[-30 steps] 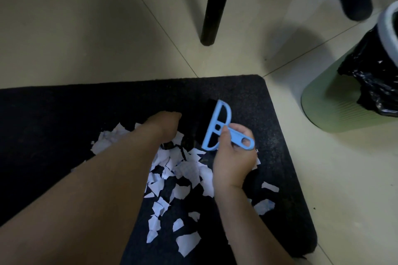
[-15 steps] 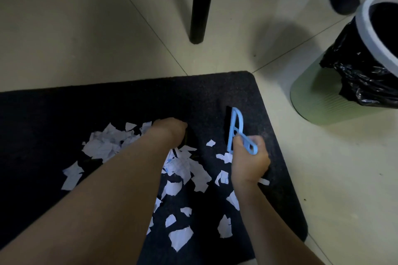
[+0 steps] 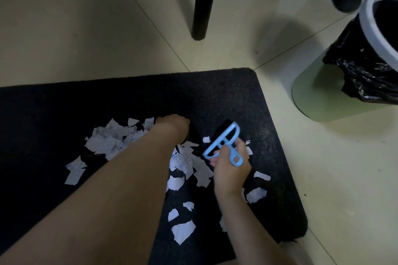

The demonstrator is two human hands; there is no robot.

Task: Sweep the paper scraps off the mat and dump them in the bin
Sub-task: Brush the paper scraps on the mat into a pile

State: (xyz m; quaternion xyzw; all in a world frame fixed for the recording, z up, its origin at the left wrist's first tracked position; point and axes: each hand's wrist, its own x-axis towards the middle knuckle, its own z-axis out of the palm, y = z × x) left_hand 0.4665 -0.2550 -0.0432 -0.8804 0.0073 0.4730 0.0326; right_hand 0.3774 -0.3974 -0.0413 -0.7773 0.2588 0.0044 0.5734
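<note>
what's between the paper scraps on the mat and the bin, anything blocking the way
Nothing visible blocks it. The paper scraps lie on the dark mat, and only bare floor tile separates the mat's right edge from the bin. The black chair leg stands farther back, off that path.

Your right hand has swung the blue brush back flat-on after it stood edge-on half a second ago, and it now sits closer to your left hand, scraps bunched between them.
</note>
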